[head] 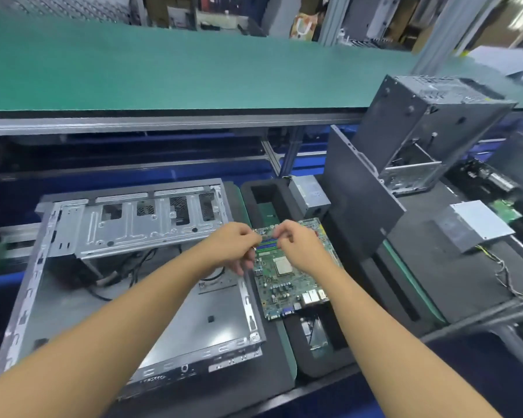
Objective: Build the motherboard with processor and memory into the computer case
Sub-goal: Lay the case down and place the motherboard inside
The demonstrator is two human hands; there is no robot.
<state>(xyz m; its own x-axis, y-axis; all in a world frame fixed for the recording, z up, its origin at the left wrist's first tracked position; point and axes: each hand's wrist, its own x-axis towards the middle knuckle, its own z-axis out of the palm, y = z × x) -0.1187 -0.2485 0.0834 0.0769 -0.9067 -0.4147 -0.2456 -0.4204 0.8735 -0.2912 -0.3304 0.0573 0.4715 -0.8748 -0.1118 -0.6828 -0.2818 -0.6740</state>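
both hands meet over the far end of the green motherboard [287, 285]. the left hand [234, 242] and the right hand [299, 244] have their fingers curled, and each pinches one end of a thin green memory stick [267, 234]. the stick is held level just above the blue memory slots [267, 244]; whether it touches a slot cannot be told.

the motherboard lies flat on a black foam tray [266, 194], just beside the right edge of the open grey metal computer case [163, 312] and outside it. a square silver processor [282, 264] sits in the middle of the board, and a row of metal rear ports [313, 297] lines the board's near right corner.

the case lies on its side on the dark table [254, 384] with its open face up. its silver drive cage [139, 221] stands raised at the far end, and black cables [118, 279] lie loose under the cage.

to the right a second dark grey case [420, 125] stands tilted, with a grey boxy power supply [477, 224] near it. a long green-matted shelf [194, 70] runs across behind everything.
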